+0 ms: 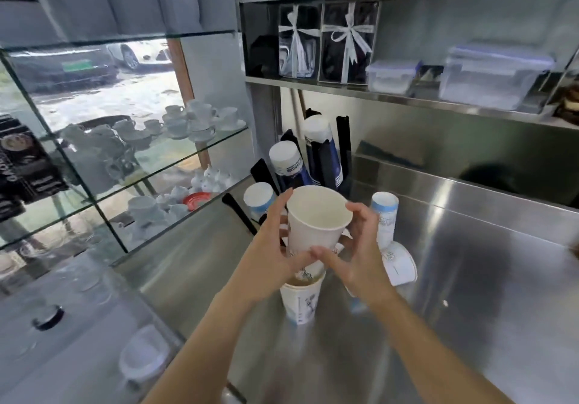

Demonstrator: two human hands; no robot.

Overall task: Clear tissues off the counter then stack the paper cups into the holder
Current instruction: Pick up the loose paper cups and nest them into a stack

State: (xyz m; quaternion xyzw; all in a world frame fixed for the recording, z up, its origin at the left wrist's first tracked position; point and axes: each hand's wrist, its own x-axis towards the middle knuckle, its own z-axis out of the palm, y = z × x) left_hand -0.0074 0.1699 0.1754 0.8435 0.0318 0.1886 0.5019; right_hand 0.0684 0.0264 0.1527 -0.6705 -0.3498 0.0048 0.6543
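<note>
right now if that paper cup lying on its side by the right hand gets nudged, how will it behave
The tipped cup will probably roll in a curve, since it tapers. It looks empty and thin-walled, so likely very light and easily crushed. The steel counter looks smooth, so it may also slide.

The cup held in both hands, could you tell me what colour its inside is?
Plain white inside the cup, seen in the head view.

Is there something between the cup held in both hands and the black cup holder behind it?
Nothing visible blocks it. The held cup, gripped by the left hand and right hand, is just before the holder, whose slots already carry inverted cup stacks.
</note>
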